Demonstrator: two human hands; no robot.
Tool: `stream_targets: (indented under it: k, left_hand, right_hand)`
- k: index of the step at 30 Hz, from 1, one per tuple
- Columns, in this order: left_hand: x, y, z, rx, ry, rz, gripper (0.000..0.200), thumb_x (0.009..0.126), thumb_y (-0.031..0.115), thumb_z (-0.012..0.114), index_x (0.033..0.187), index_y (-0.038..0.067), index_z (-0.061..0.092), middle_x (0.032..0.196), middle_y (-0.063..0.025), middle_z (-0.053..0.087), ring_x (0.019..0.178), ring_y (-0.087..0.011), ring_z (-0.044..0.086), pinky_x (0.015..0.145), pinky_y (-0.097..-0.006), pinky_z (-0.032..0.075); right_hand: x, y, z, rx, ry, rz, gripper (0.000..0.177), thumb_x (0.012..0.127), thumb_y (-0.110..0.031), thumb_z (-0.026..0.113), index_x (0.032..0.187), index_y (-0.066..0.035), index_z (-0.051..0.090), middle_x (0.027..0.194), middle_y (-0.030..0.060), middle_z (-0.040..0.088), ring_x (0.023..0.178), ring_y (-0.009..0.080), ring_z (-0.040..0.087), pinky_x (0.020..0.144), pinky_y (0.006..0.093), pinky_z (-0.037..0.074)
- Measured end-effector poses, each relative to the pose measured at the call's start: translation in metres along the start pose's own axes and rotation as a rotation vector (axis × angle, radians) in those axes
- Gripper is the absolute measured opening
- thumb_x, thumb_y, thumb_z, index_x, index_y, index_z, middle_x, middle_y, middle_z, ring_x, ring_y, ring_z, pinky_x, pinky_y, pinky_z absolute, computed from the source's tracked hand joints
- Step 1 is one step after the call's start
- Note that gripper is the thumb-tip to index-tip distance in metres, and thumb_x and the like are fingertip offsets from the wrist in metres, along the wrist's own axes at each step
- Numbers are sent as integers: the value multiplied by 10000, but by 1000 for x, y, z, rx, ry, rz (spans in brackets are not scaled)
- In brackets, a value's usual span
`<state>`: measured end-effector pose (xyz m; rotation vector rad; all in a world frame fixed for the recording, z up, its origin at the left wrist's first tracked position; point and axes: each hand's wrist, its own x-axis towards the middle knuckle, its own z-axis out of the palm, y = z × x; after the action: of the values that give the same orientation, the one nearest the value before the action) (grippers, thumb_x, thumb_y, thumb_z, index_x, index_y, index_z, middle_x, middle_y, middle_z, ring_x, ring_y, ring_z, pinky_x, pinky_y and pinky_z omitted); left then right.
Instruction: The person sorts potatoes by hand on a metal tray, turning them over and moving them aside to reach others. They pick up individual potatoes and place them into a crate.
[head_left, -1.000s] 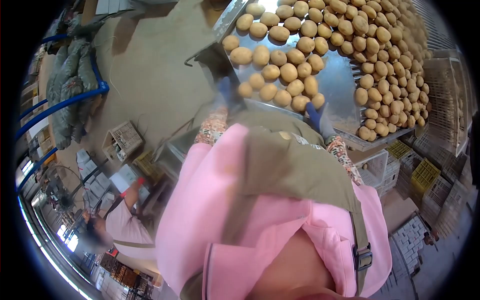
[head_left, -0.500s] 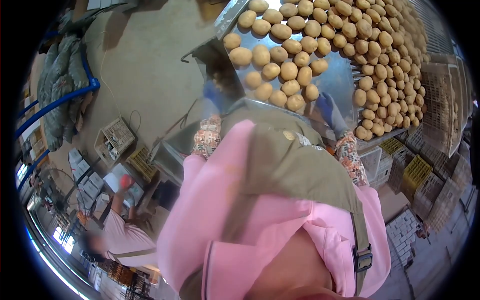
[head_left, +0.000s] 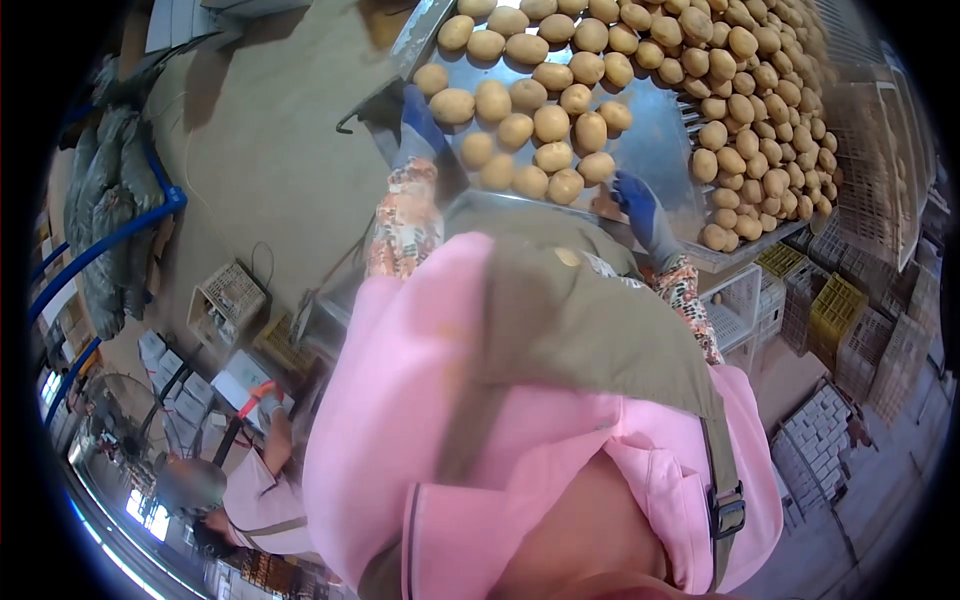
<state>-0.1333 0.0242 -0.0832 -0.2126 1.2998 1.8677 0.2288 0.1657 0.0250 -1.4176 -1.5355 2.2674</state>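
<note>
Several tan potatoes [head_left: 552, 122] lie on a metal sorting table [head_left: 655, 150] in front of me, with a denser heap [head_left: 760, 110] on the rollers at the right. My left hand [head_left: 420, 115], in a blue glove with a floral sleeve, stretches flat at the table's left edge next to a potato [head_left: 451, 104] and holds nothing. My right hand [head_left: 642, 208], also in a blue glove, is at the near edge beside the closest potatoes [head_left: 565, 186]; its fingers are curled and I cannot see whether they grip one. My pink top and olive apron fill the lower view.
Stacked plastic crates, yellow [head_left: 832, 310] and white [head_left: 740, 320], stand below the table at the right. Grey sacks [head_left: 110, 200] lean behind blue rails [head_left: 150, 215] at the left. Another person [head_left: 255, 480] in pink works at the lower left beside small crates [head_left: 228, 295] and boxes.
My left hand has risen along the table's left edge to the potatoes. My right hand has shifted left along the near edge. The potatoes have moved slightly on the table.
</note>
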Motion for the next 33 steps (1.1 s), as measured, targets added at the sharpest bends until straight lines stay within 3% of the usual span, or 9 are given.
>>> stream_targets:
  k: [7, 9, 12, 21, 24, 26, 28, 30, 33]
  left_hand:
    - [-49, -12, -13, 408, -126, 227, 532, 897, 281, 586, 1348, 43, 436, 1234, -145, 559, 1112, -258, 555, 923, -385, 453]
    - [-61, -13, -7, 1085, 1, 795, 699, 801, 255, 693, 1392, 41, 386, 1280, -184, 513, 1098, -303, 562, 908, -390, 461]
    - [-66, 8, 5, 1323, 44, 633, 824, 740, 276, 751, 1444, 165, 338, 1195, -208, 523, 1031, -371, 575, 872, -421, 471]
    - [-57, 31, 4, 1586, -90, 345, 775, 747, 385, 727, 1426, 254, 377, 1143, -204, 582, 1063, -379, 585, 886, -446, 463]
    - [-74, 39, 10, 1486, -121, 335, 722, 745, 396, 723, 1383, 211, 439, 1178, -176, 604, 1082, -319, 596, 915, -413, 460]
    - [-101, 46, 22, 675, -233, 24, 545, 824, 324, 660, 1302, 112, 505, 1112, -122, 623, 1016, -251, 611, 863, -352, 474]
    - [-93, 17, 1, 841, -274, 216, 548, 807, 291, 697, 1278, 75, 518, 1127, -95, 622, 1009, -205, 604, 863, -328, 474]
    - [-109, 20, 5, 815, -318, 212, 756, 686, 360, 810, 1297, 42, 497, 1171, -74, 633, 1048, -158, 600, 894, -313, 480]
    - [-152, 39, 32, 818, -255, 325, 797, 669, 405, 817, 1306, 52, 493, 1175, -92, 632, 1049, -181, 613, 888, -329, 488]
  right_hand:
    - [7, 21, 13, -901, 205, -1, 538, 862, -370, 545, 1262, -14, 497, 1153, 189, 597, 1079, 296, 576, 925, 404, 440]
    - [9, 6, 35, -1197, 221, 114, 558, 836, -408, 542, 1249, -34, 500, 1163, 213, 588, 1089, 340, 572, 930, 436, 434]
    - [24, 8, 42, -1322, 245, 164, 519, 801, -439, 540, 1186, -91, 527, 1186, 221, 555, 1113, 382, 542, 935, 466, 426]
    - [31, 17, 20, -1207, 245, 110, 514, 798, -434, 544, 1203, -118, 532, 1171, 227, 553, 1107, 399, 539, 936, 465, 428]
    - [28, 9, 25, -1211, 234, 123, 510, 802, -432, 540, 1209, -125, 530, 1141, 238, 561, 1088, 426, 534, 931, 478, 424]
    - [20, 5, 27, -1189, 250, 49, 446, 834, -374, 550, 1172, -83, 550, 1092, 211, 581, 1047, 369, 543, 899, 433, 433]
    - [24, 18, 24, -1162, 265, -17, 385, 866, -316, 561, 1134, -41, 569, 1043, 185, 602, 1006, 312, 553, 867, 388, 441]
    - [35, 53, 16, -382, 441, -97, 416, 920, -256, 560, 1254, -16, 500, 1080, 135, 599, 988, 196, 552, 849, 314, 443]
    - [21, 29, 39, -226, 344, -125, 440, 936, -224, 535, 1276, 47, 467, 1109, 139, 596, 1026, 193, 554, 887, 318, 444]
